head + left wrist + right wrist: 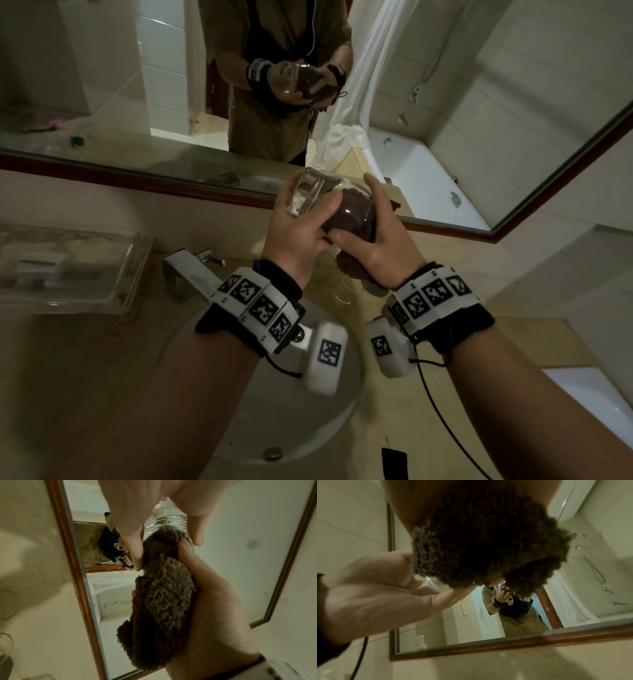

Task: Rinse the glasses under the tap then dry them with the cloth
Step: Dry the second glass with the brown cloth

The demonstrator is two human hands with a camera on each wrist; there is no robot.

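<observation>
A clear tray (68, 263) sits at the counter's left edge, the tap (191, 274) beside it at the basin's (318, 428) back rim. Above the basin the left hand (294, 236) grips a clear ribbed glass (308, 195), tilted, base toward the mirror (137, 68). The right hand (373, 246) clutches a dark brown cloth (349, 216) stuffed into the glass's mouth — thumb on the rim. The left wrist view shows the cloth's shaggy tail hanging out over the right palm; the head view shows more glasses (342, 291) on the counter below the hands — blurred.
</observation>
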